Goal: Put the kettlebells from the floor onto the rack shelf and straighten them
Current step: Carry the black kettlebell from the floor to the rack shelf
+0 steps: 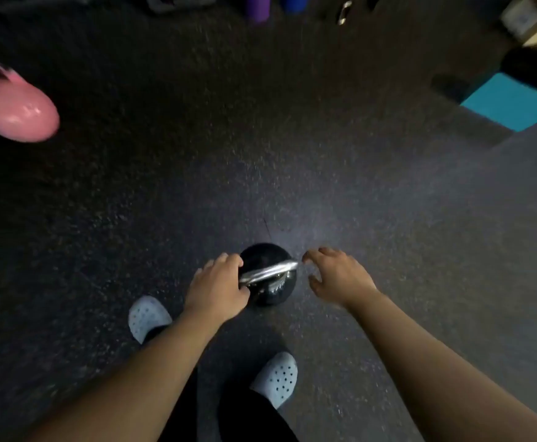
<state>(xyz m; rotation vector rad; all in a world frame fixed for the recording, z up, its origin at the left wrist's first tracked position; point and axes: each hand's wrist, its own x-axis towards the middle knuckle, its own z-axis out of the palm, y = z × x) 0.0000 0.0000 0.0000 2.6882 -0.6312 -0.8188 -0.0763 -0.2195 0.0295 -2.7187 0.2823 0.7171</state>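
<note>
A black kettlebell [265, 293] with a shiny chrome handle sits low over the dark speckled floor, just ahead of my feet. My left hand [217, 287] is closed around the left end of that handle. My right hand [337, 274] hovers just right of the handle's other end, fingers spread and curled, holding nothing. A pink kettlebell [15, 106] with a chrome handle lies at the far left edge. No rack shelf is in view.
My two pale perforated clogs [276, 378] stand right behind the black kettlebell. A teal mat or block [513, 103] lies at the right, with boxes behind it. Purple and blue rolls [257, 8] stand along the top edge.
</note>
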